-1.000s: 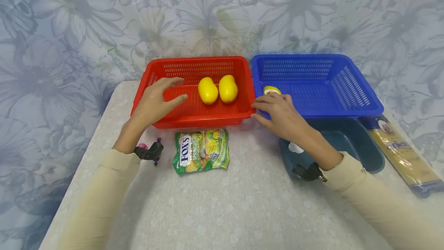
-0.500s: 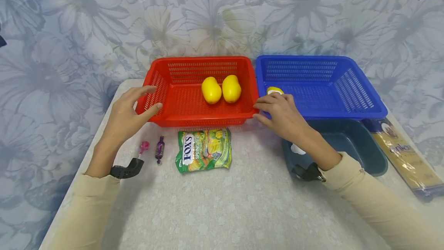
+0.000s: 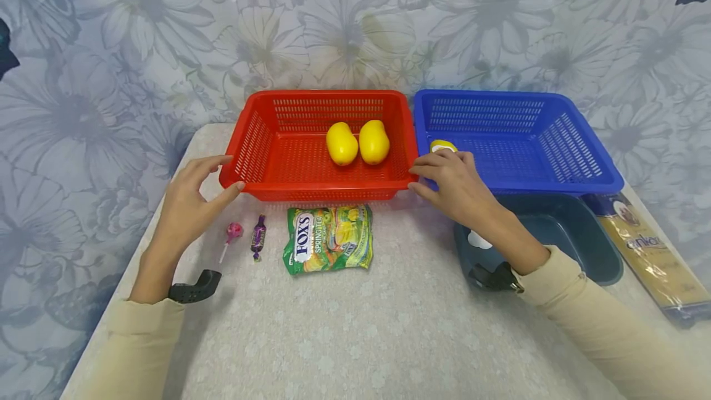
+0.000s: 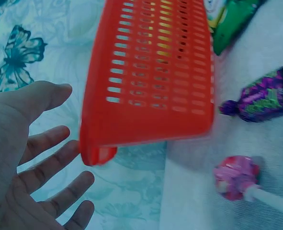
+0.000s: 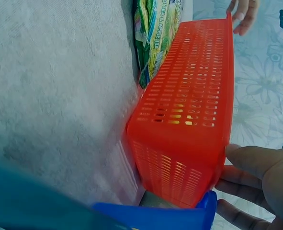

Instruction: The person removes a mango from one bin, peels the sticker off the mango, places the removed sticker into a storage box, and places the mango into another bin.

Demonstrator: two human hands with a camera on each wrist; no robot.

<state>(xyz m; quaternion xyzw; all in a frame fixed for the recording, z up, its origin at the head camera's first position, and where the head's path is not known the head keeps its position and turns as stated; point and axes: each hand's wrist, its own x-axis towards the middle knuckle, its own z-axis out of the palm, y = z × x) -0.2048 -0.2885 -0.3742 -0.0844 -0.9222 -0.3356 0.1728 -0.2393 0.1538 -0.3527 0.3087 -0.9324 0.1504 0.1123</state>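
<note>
Head view: both hands, left [image 3: 186,205] and right [image 3: 452,181], spread loosely, flank red slotted plastic basket [image 3: 289,189] corners, bracing it, gripping nothing.

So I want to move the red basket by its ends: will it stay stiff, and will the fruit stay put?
The red basket is thin slotted plastic, so probably light and slightly flexible. The two yellow fruits lie loose and rounded, so they would likely roll if it tilts. Left hand and right hand sit at opposite ends.
</note>
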